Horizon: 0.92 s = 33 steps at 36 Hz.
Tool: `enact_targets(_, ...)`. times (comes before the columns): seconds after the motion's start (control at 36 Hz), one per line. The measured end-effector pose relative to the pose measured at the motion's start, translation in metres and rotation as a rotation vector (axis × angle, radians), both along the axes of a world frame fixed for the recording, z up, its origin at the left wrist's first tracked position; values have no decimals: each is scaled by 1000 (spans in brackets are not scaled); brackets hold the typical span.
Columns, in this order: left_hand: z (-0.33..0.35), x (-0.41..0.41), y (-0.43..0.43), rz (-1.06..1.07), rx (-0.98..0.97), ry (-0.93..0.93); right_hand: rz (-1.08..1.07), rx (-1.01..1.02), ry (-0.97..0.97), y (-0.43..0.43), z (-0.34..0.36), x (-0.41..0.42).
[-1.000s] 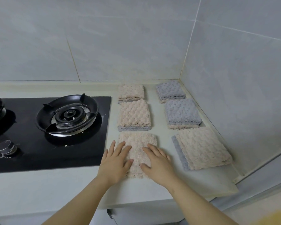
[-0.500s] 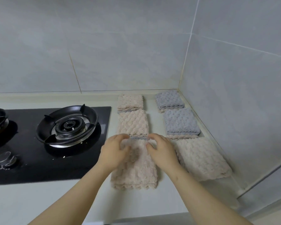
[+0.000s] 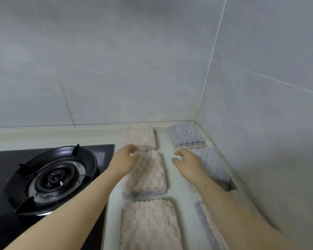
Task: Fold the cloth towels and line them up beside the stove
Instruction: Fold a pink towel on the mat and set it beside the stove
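Folded fluffy towels lie in two rows on the pale counter (image 3: pixel 177 193) right of the stove (image 3: pixel 49 179). The left row holds three beige ones: far (image 3: pixel 140 138), middle (image 3: pixel 148 175) and near (image 3: pixel 149 225). The right row has a grey towel (image 3: pixel 185 135) in the corner, a second grey one (image 3: pixel 212 165) behind my right arm, and a beige-and-grey one (image 3: pixel 209 226) mostly hidden. My left hand (image 3: pixel 124 160) hovers at the middle beige towel's far left corner, fingers curled and empty. My right hand (image 3: pixel 187 161) hangs open over the gap between the rows.
A black gas burner (image 3: pixel 56 175) sits on the black glass hob at the left. Grey tiled walls meet in a corner (image 3: pixel 197 116) behind the towels, and the right wall runs close along the right row.
Both hands have left the near beige towel and moved away from me, up to the middle of the rows. The view has tilted upward.
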<state>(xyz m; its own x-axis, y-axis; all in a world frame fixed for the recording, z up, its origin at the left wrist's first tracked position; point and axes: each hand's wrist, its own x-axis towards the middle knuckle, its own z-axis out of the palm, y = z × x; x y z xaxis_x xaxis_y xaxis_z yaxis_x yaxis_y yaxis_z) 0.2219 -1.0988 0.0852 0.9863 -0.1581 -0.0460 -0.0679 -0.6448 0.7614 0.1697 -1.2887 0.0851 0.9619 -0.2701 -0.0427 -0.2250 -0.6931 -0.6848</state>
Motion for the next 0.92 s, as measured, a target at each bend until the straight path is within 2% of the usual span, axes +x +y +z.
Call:
enact_targets(0.36,-17,106,-19,159,-70,91,-58,-30,48,-25,-7,85)
enact_targets(0.53,-46,149,-18,219,229,127,-56,-97,97,-41,-25,114)
enact_targets(0.58,-55,158,-21,254,268,182,-86,-97,84,-47,-31,120)
enact_targets(0.75,-71,175,-35,290,124,279,-102,-168,122,-69,-40,136)
enact_targets(0.92,-79,179,-59,264,142,235,-104,-181,131,-82,-41,148)
